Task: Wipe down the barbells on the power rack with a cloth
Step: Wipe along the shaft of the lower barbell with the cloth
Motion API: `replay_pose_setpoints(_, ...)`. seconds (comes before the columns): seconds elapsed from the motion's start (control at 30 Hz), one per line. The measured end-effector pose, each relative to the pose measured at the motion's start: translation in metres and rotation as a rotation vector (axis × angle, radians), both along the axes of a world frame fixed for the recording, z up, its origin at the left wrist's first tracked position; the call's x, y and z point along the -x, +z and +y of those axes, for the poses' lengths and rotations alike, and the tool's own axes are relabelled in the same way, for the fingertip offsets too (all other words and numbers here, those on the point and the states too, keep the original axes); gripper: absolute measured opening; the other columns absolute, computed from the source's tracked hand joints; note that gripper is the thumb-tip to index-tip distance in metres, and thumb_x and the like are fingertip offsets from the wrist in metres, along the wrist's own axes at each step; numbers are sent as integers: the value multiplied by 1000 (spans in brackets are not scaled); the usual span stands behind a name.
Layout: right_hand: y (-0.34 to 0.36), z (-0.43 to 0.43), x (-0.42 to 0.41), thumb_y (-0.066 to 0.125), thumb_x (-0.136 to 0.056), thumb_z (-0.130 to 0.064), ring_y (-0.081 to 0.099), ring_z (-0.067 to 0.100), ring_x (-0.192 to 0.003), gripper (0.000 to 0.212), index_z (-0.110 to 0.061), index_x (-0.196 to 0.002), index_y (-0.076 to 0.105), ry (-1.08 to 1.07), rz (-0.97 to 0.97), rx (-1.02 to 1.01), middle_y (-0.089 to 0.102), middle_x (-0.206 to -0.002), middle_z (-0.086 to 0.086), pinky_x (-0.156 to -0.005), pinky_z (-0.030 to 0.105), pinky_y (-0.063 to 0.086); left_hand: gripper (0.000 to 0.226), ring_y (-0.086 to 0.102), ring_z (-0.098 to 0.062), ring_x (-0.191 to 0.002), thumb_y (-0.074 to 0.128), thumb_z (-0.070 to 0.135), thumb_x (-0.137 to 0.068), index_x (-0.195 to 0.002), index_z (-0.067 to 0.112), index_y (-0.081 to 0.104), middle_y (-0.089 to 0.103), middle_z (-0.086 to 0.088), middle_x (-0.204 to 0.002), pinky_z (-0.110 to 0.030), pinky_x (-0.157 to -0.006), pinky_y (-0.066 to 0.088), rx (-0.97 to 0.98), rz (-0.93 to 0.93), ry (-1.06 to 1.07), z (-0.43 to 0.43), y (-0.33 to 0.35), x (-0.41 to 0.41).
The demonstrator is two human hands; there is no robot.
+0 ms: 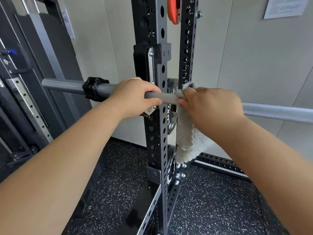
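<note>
A grey steel barbell (166,98) lies across the black power rack (156,129), running from the left sleeve to the knurled shaft at the right edge. My left hand (135,97) is wrapped around the bar just left of the rack upright. My right hand (211,107) grips a fluffy white cloth (185,131) pressed around the bar right of the upright; the cloth's loose end hangs down below the bar. A black collar clamp (94,89) sits on the sleeve left of my left hand.
A black J-hook (144,63) holds the bar on the upright. Black weight plates (171,102) are stored behind the upright, an orange plate (173,11) above. A dark cable machine (25,82) stands at left. Speckled rubber floor (203,200) lies below.
</note>
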State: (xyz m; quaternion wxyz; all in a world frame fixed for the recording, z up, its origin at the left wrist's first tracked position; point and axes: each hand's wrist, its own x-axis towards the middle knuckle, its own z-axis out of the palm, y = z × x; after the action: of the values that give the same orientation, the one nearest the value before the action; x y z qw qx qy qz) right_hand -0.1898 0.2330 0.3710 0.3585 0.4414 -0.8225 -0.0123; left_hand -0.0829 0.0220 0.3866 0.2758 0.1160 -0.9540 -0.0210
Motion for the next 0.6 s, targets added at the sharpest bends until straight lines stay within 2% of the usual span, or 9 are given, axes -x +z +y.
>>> replay_pose_setpoints(0.13, 11, -10, -7, 25, -110, -48, 47, 26, -67, 43, -23, -116, 60, -1, -36, 17, 36, -68, -2, -54, 28, 37, 19, 50, -2, -84, 66, 59, -90, -106, 50, 71, 55, 16, -89, -31, -71, 35, -21, -7, 11, 3, 2, -1)
replay_pose_setpoints(0.23, 21, -27, -14, 21, -110, -51, 48, 26, -76, 46, -26, -118, 59, 36, -158, -52, 40, -74, -2, -58, 31, 40, 19, 52, -8, -90, 68, 58, -89, -105, 48, 72, 57, 17, -90, -32, -75, 38, -37, -1, 7, 9, 4, -4)
replay_pose_setpoints(0.33, 19, -9, -7, 20, -106, -60, 45, 21, -67, 53, -23, -118, 56, 13, -171, -29, 37, -71, -5, -54, 30, 36, 18, 55, -8, -86, 68, 60, -88, -104, 51, 70, 56, 14, -93, -28, -69, 36, -34, -14, 30, 9, 5, -4)
replay_pose_setpoints(0.43, 17, 14, 5, 19, -103, -67, 40, 15, -57, 55, -25, -106, 54, -36, -163, -28, 43, -70, -4, -53, 29, 38, 18, 53, -4, -83, 69, 59, -88, -104, 51, 70, 54, 14, -94, -25, -64, 33, -57, -21, 43, 7, 5, -3)
replay_pose_setpoints(0.53, 26, 9, 7, 18, -102, -68, 46, 15, -61, 52, -28, -95, 49, 16, -192, -95, 49, -74, -3, -56, 31, 45, 18, 53, -4, -83, 71, 59, -86, -102, 51, 70, 55, 14, -94, -26, -65, 35, -69, -17, 41, 6, 4, -1)
replay_pose_setpoints(0.6, 30, -7, 2, 21, -101, -69, 52, 18, -67, 48, -29, -96, 47, 76, -211, -131, 50, -75, -4, -58, 32, 46, 22, 55, -6, -85, 70, 64, -84, -101, 51, 70, 55, 13, -94, -28, -68, 39, -80, -14, 41, 6, 4, -1)
